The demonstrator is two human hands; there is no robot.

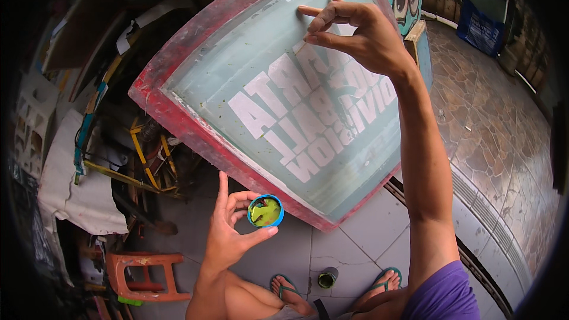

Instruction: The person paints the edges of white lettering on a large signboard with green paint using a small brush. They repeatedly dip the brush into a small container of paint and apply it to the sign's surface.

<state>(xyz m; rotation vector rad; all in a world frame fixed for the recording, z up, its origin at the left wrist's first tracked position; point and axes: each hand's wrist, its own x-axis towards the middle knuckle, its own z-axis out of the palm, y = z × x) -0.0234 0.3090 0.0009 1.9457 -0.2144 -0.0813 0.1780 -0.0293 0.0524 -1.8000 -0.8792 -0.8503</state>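
Note:
My left hand (228, 231) grips a small round blue lid (281, 213) between thumb and fingers, its index finger pointing up along the frame's edge. Wet yellow-green stuff with darker streaks lies in the lid. A large screen-printing frame (155, 96) leans tilted in front of me, its red border worn and its mesh pale grey-green. Whitish block lettering (296, 121) stands out on the mesh. Over the upper part of the lettering, my right hand (355, 29) is closed in a pinch, thumb and index close together. What the pinch holds, if anything, is too small to make out.
On the tiled floor between my sandalled feet stands a small open container (327, 277). An orange plastic stool (145, 275) is at lower left, below cluttered boards and a yellow frame (139, 148). A metal floor channel (474, 207) runs on the right; a blue bag (480, 28) lies far right.

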